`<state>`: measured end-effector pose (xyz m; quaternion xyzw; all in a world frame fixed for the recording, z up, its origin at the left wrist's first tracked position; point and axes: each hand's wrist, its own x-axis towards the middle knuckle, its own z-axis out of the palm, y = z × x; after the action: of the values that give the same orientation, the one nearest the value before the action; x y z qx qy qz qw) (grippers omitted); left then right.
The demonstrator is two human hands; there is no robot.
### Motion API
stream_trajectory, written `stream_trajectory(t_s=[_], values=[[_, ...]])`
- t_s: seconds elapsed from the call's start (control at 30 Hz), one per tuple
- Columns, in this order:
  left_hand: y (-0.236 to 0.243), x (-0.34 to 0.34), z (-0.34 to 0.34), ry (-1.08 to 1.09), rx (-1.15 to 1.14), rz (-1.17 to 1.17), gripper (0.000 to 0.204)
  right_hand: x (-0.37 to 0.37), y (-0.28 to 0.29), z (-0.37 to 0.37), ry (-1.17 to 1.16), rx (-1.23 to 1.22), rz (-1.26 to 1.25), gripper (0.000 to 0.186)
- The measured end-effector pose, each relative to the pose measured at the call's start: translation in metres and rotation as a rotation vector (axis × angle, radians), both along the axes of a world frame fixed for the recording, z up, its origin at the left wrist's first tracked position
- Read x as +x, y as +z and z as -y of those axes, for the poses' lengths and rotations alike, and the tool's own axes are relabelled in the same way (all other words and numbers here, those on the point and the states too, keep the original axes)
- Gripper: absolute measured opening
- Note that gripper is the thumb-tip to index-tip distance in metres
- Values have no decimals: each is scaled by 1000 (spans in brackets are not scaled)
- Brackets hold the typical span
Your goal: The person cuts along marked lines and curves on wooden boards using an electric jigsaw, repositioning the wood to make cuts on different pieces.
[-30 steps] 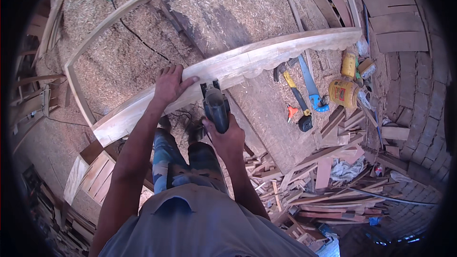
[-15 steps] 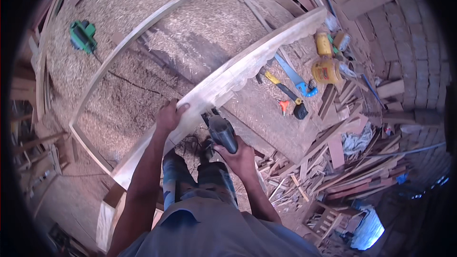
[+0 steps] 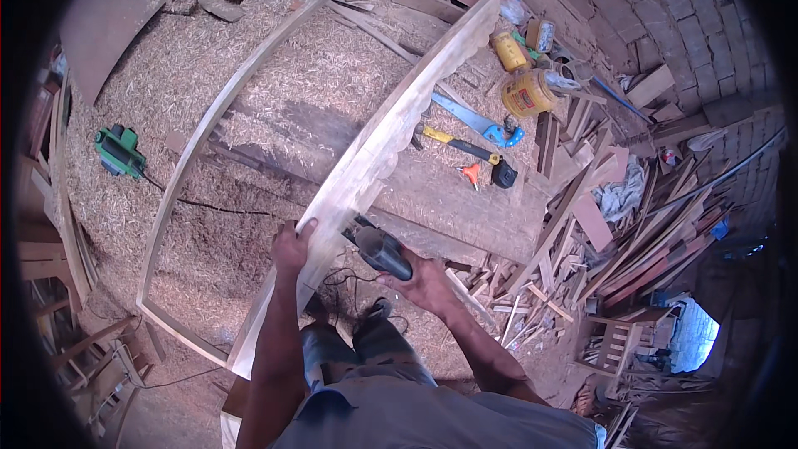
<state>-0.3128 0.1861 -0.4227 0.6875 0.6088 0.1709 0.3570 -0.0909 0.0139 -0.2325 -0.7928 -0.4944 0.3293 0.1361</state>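
Note:
A long pale wooden plank with a scalloped edge runs diagonally from the lower left to the upper right. My left hand grips its near part from the left side. My right hand holds a dark handheld power tool, whose head sits against the plank's right edge. A cable trails from the tool toward my feet.
A large curved wooden frame lies on sawdust-covered ground. A green power planer sits at the left. A blue-handled saw, a yellow-handled tool and yellow cans lie on the right. Offcuts pile along the right.
The view has swung so the plank now runs steeper toward the upper right. Both hands keep their hold on the plank and the tool.

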Motion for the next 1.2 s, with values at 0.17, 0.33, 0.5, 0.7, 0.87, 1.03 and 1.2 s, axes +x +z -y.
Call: stream_trajectory(t_s=[0.17,0.33,0.5,0.7,0.87,1.03,1.2], values=[[7,5,-6,33,-77,-12,70,21,17,23,9,51,-89,78],[10,-3,-7,43,-105,71,69,56,101,111,-253,90,-276,61],[-59,-85,-4,124,-83,196,72,80,95,226,-604,-40,-274,59],[-41,-127,61,404,-219,-339,118,82,31,328,-1028,15,-342,37],[-30,-94,72,430,-300,-258,113,79,0,364,-1120,110,-437,28],[-9,-38,88,444,-323,-344,114,70,-28,364,-1050,26,-462,29],[-19,30,86,393,-438,-224,122,54,-29,326,-1084,-25,-526,26]])
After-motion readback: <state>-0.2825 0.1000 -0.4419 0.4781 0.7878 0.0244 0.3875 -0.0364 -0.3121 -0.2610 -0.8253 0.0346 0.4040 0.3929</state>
